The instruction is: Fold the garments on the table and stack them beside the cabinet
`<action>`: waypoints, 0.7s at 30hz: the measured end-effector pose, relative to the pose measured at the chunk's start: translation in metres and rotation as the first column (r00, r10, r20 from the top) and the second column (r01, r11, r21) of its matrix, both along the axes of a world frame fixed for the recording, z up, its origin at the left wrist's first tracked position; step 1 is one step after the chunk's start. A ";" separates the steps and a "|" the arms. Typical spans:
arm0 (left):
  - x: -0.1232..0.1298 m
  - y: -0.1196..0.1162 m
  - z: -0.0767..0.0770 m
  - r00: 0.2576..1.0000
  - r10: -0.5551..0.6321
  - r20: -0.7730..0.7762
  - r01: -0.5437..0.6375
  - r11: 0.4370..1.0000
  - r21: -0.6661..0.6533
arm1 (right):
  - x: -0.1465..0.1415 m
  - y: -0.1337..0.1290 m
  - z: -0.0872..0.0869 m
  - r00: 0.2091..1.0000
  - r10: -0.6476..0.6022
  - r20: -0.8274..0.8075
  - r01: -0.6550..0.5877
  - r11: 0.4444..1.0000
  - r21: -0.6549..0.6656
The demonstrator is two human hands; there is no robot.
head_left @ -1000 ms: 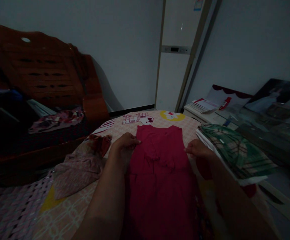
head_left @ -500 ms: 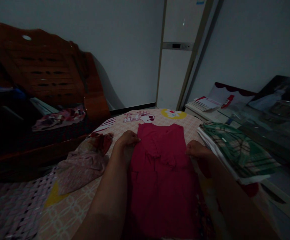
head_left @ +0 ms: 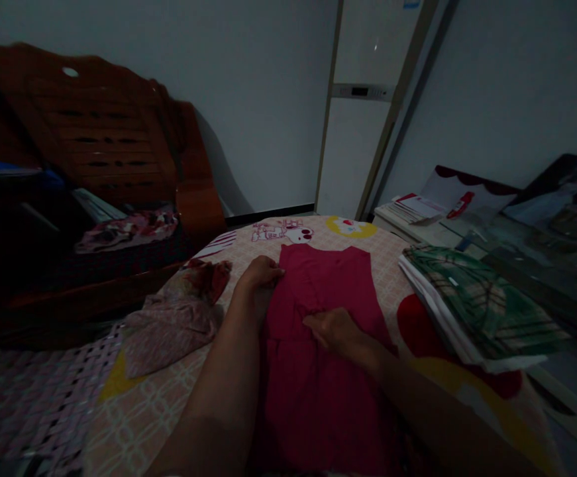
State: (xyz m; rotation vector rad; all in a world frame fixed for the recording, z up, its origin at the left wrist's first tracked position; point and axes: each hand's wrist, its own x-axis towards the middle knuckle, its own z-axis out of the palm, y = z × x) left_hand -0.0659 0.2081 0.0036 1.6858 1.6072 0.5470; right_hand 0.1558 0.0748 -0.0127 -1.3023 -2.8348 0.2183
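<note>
"One red garment (head_left: 318, 411) in front of you?"

"Yes, spread on the cloth-covered desk (head_left: 139, 421), between the crumpled clothes (head_left: 169, 331) and the green checked cloth (head_left: 481, 305). My left hand (head_left: 258, 273) pinches its upper left edge; my right hand (head_left: 340, 334) lies over its middle, fingers bent, and I can't tell whether they grip."

"How will it handle?"

"Light and limp, I'd judge, quick to crease, not fragile. I'd hold the shoulder corners or side edges, catching both layers together."
</note>
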 end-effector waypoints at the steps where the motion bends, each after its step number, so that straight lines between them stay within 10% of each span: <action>1: 0.001 0.000 0.001 1.000 0.012 -0.013 -0.012 1.000 0.001 | -0.001 0.000 -0.002 1.000 0.007 0.011 -0.007 1.000 0.019; 11: -0.002 0.002 0.001 0.985 0.031 -0.168 -0.017 0.996 0.083 | 0.000 -0.004 0.014 0.998 -0.010 -0.068 0.005 0.997 -0.082; 17: 0.002 0.005 0.007 0.985 -0.027 0.173 0.007 0.993 0.116 | 0.016 0.007 0.019 0.848 -0.177 -0.500 0.129 0.983 -0.130; 21: 0.017 0.002 0.003 0.936 -0.184 0.301 0.180 0.983 0.041 | 0.024 0.018 0.007 0.881 -0.244 -0.405 0.184 0.966 -0.181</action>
